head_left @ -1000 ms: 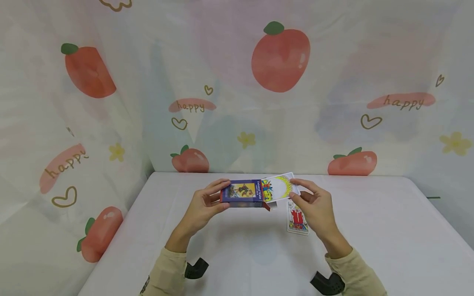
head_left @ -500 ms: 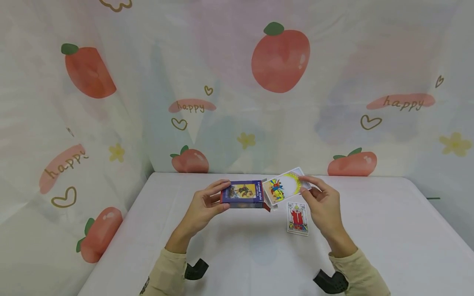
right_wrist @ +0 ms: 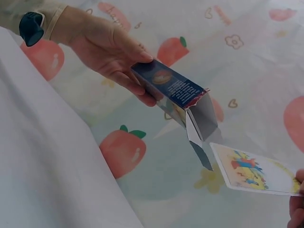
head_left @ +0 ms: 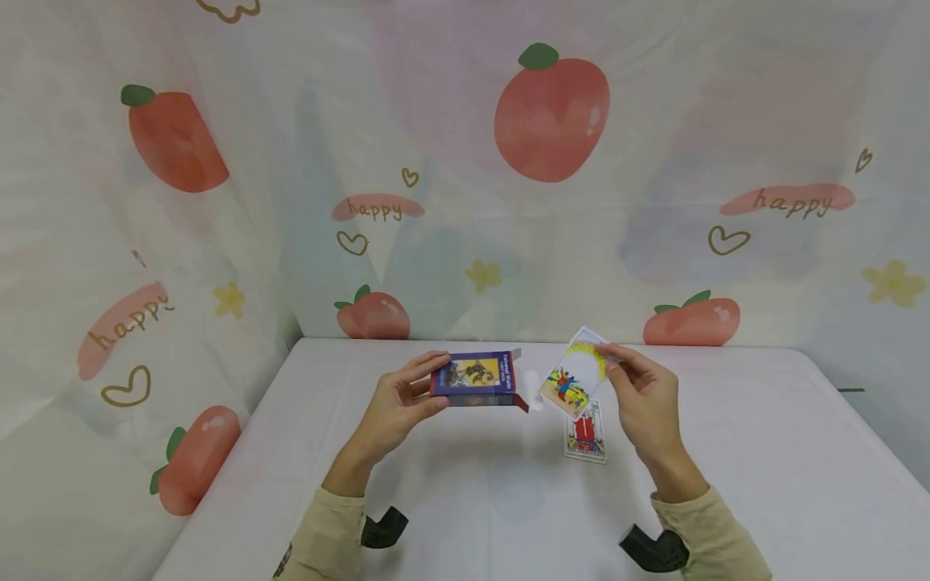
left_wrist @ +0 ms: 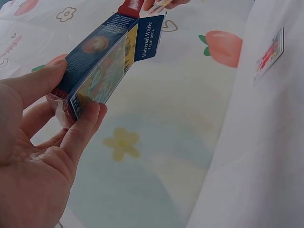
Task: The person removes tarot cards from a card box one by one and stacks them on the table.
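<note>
My left hand [head_left: 392,413] grips a blue tarot card box [head_left: 474,379] by its closed end, thumb and fingers on opposite sides. Held above the table, the box has its flap end toward the right. In the right wrist view the flap hangs loose and the grey inside of the box [right_wrist: 204,118] shows, with no card seen in it. Thumb and fingers of my right hand [head_left: 649,403] pinch a tarot card [head_left: 569,381] with a yellow arc, tilted and apart from the box. Whether it is one card or several, I cannot tell. Below it lies a card stack [head_left: 585,442], red figure on top, partly covered.
A white-covered table [head_left: 479,500] spreads under both hands. Behind and to the left hangs a cloth backdrop [head_left: 450,121] printed with fruit, hearts and "happy". Dark curved devices stick out at the left sleeve [head_left: 323,532] and the right sleeve [head_left: 712,532].
The card has come fully out of the box and away to the right, turning more upright over the stack. My right hand moved right with it. My left hand and the box stayed nearly still.
</note>
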Action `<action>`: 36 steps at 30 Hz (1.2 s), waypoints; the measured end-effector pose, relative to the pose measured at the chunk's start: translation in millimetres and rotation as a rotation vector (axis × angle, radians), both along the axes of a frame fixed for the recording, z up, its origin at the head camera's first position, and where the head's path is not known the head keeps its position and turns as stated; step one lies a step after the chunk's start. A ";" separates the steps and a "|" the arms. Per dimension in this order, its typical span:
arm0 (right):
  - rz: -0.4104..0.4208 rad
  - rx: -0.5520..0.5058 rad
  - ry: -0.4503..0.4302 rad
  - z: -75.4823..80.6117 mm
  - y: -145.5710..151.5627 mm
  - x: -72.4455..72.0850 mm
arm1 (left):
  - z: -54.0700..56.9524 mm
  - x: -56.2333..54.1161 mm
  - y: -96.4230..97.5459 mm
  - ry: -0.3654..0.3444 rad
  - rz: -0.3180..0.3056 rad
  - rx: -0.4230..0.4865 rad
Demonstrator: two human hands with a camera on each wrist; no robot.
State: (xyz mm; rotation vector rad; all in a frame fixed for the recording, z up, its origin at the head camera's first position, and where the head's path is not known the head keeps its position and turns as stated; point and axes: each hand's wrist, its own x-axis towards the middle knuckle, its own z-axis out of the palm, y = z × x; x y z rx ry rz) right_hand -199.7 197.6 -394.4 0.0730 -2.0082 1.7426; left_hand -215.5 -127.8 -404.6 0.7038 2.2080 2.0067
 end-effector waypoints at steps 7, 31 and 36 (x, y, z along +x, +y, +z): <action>0.027 0.018 -0.041 -0.8 1.6 0.0 | 1.3 0.1 -2.2 0.002 0.010 0.007; 0.159 0.203 -0.184 -20.1 24.3 -17.5 | 0.1 -1.3 -4.2 0.000 0.016 0.016; 0.194 0.250 -0.217 -27.6 28.5 -21.5 | 0.9 -0.2 -3.9 -0.006 0.006 0.021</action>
